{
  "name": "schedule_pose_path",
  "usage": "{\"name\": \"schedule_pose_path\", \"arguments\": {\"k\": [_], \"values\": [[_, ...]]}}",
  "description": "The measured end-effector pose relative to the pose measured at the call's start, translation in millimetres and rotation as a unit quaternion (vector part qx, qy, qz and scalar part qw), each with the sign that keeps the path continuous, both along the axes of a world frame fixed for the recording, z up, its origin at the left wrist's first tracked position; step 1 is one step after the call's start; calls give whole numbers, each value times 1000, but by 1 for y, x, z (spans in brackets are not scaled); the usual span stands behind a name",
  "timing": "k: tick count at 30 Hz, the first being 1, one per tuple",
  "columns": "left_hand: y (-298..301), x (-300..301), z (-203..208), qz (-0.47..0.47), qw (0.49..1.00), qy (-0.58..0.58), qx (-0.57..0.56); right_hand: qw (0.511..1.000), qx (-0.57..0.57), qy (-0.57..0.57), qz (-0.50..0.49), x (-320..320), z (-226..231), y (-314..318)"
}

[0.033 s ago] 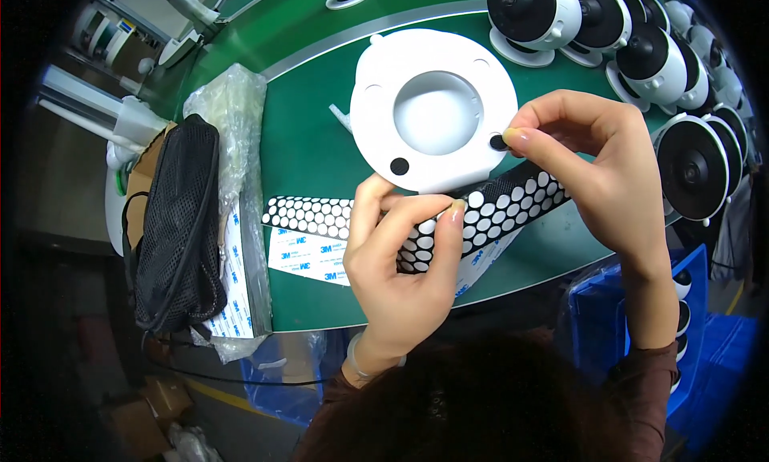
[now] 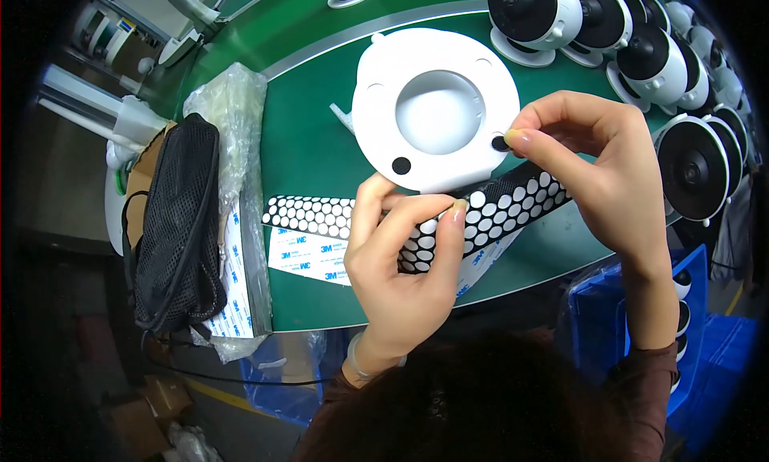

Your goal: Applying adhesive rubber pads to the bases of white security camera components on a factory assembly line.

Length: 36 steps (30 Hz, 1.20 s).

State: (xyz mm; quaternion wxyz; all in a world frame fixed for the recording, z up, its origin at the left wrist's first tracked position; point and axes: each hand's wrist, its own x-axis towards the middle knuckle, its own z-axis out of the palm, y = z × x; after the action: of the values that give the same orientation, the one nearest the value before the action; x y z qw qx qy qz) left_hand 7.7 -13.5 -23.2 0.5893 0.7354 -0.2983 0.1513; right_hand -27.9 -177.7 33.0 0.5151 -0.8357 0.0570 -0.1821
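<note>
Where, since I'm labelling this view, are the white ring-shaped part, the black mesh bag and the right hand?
White ring-shaped part [image 2: 436, 49], head view: its ring face, above the opening.
Black mesh bag [image 2: 178, 229], head view: middle of its side.
Right hand [image 2: 613, 169], head view: middle of the hand.

Base [image 2: 436, 49] on table [image 2: 308, 133] before me; dot strip [image 2: 503, 213] nearer me. Bag [image 2: 180, 229] far left; cameras [image 2: 593, 17] behind, right.

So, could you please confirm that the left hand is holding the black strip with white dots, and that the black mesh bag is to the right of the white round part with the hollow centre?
Not quite: the black mesh bag is to the left of the white round part, as the head view shows. The left hand is indeed holding the black strip with white dots.
</note>
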Motion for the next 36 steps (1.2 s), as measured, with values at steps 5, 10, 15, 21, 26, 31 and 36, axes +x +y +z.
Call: {"name": "schedule_pose_path", "arguments": {"k": [5,10,15,21,26,31,36], "values": [[-1,1,0,-2,1000,-18,-8,1000,2,4,-16,-1,2,4],[1,1,1,5,1000,-18,2,998,-39,-30,-37,1,-3,7],[0,0,1,0,1000,7,-2,996,-58,-42,-47,-1,-4,7],[2,0,2,3,1000,21,5,995,-68,-52,-57,-1,-5,11],[5,0,4,-7,999,35,-1,999,-15,-23,-26,-1,-1,7],[4,0,5,-8,1000,13,2,999,48,15,-8,-1,1,5],[2,0,5,-8,1000,10,12,999,45,20,-7,-2,3,4]]}}
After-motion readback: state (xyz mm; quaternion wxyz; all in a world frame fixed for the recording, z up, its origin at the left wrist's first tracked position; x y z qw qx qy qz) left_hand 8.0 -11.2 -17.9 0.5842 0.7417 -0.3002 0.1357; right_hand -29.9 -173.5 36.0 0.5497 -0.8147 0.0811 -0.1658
